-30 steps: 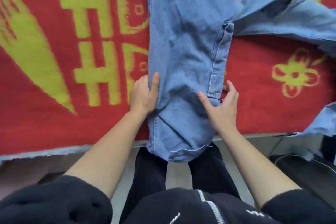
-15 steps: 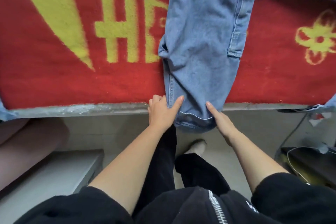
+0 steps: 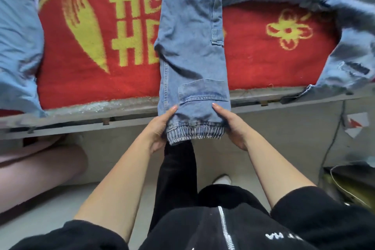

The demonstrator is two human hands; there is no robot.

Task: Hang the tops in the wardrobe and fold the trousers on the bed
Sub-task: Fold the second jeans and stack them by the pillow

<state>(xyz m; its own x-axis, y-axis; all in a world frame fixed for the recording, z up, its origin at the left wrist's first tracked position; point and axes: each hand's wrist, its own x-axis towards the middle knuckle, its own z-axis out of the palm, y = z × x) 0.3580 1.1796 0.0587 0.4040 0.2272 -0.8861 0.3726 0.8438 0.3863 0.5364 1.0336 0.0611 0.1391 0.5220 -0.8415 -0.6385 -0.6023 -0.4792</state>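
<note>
A pair of light blue denim trousers (image 3: 190,46) lies folded lengthwise into a narrow strip on the bed (image 3: 81,115), running from the top of the view down across a red blanket (image 3: 253,67) patterned with yellow letters and a yellow flower. The near end of the trousers, with a patch pocket and a gathered elasticated band, hangs past the bed's edge over the floor (image 3: 284,128). The person's left hand (image 3: 160,128) grips the left side of that band, thumb lying on top of the denim and the fingers curled beneath it. The right hand (image 3: 233,126) grips the right side in the same way, thumb on top and fingers tucked under the cloth. Both forearms are bare, with black sleeves (image 3: 324,219) pushed up. A second denim garment (image 3: 345,16) sprawls over the right part of the blanket, one end drooping over the bed's edge, well apart from the hands. A pale blue garment (image 3: 18,36) covers the left side of the blanket. Below the held band show the person's black-clad leg (image 3: 178,178) and a white shoe (image 3: 223,178) on the floor
</note>
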